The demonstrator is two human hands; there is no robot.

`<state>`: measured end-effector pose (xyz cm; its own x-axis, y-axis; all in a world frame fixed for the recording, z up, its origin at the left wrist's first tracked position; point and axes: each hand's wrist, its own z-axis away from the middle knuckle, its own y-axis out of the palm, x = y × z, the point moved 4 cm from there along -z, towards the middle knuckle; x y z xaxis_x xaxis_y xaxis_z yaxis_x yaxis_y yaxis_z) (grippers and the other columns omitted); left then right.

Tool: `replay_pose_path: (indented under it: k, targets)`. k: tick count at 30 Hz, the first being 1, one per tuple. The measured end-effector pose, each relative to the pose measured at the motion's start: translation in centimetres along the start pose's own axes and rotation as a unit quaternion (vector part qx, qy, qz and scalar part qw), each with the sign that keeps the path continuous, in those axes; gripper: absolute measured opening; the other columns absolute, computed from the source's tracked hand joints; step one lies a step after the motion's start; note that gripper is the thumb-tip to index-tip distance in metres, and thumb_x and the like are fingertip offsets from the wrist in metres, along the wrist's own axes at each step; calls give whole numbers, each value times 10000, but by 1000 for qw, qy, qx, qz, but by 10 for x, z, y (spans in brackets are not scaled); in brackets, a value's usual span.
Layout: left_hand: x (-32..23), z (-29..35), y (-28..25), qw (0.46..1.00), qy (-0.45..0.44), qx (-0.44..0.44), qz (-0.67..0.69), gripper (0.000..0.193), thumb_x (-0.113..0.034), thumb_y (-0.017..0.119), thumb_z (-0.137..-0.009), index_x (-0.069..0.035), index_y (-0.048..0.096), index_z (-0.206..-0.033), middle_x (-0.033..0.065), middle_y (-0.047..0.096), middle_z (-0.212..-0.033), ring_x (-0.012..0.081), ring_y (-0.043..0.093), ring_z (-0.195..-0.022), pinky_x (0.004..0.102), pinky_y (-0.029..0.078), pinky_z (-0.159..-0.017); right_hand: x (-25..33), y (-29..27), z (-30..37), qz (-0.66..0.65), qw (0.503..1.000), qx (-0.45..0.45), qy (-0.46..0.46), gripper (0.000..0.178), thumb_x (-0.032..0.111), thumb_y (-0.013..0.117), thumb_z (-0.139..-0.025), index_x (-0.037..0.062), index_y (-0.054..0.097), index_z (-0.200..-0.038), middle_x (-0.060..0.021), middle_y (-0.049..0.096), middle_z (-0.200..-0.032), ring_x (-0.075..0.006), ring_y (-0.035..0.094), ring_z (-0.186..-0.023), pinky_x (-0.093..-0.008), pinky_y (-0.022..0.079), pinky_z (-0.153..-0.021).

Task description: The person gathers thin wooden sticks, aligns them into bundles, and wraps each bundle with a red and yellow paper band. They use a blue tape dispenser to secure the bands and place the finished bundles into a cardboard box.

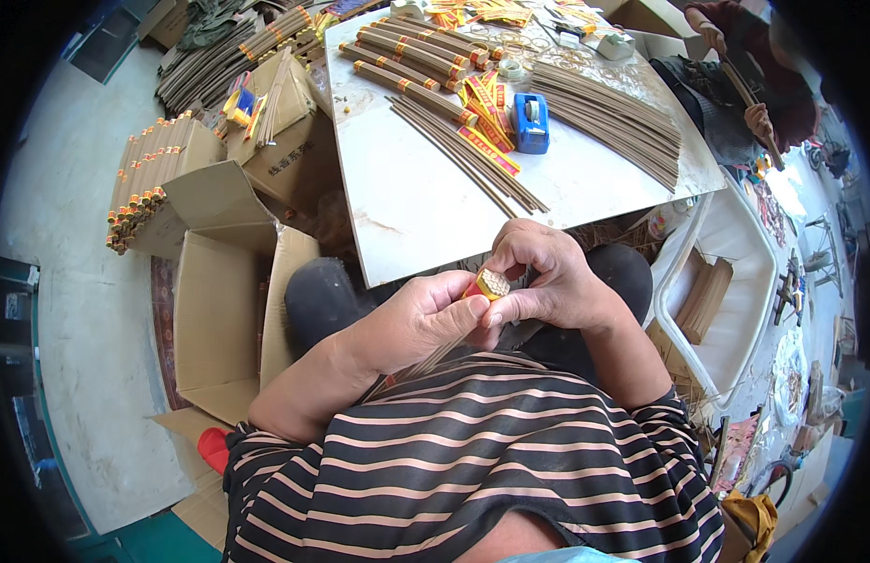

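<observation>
Over my lap, my left hand is closed around a bundle of brown incense sticks, its cut end tilted up toward me. A red-and-yellow paper band wraps the bundle near that end. My right hand pinches at the band's edge, thumb against the end of the bundle and fingers curled behind. The rest of the bundle slants down under my left forearm and is mostly hidden. On the table ahead lie loose incense sticks, red-and-yellow paper labels and a blue tape dispenser.
Banded bundles and a wide spread of loose sticks cover parts of the white table. An open cardboard box stands left, near stacked bundles. At right are a white tub and another person holding sticks.
</observation>
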<state>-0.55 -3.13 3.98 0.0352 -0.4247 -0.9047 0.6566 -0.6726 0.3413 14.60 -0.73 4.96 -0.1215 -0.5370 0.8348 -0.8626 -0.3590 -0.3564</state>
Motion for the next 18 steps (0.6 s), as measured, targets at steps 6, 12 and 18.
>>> replay_pose_path:
  k: [6, 12, 18]
  targets:
    - [6, -10, -8, 998, -4, -61, -13, 350, -362, 482, -926, -22, 498, -1009, 8, 506, -732, 56, 448, -567, 182, 373, -503, -28, -14, -12, -189, 973, -54, 118, 344, 327, 722, -745, 25, 600, -857, -21, 579, -818, -104, 527, -701, -248, 439, -596]
    - [-31, -53, -49, 987, 49, -145, 49, 329, -357, 496, -919, -28, 501, -926, 24, 517, -671, 58, 458, -504, 182, 375, -438, -185, -116, -31, 38, 898, -301, 319, 272, 241, 642, -797, -14, 610, -884, -21, 567, -729, -96, 490, -607, -258, 415, -552]
    - [-46, -103, -75, 979, 55, -141, 139, 279, -291, 502, -925, -22, 490, -855, 20, 512, -636, 66, 463, -455, 186, 397, -415, -231, -127, -56, 34, 827, -187, 528, 314, 334, 724, -730, 73, 595, -849, 7, 505, -712, -102, 474, -648, -271, 413, -596]
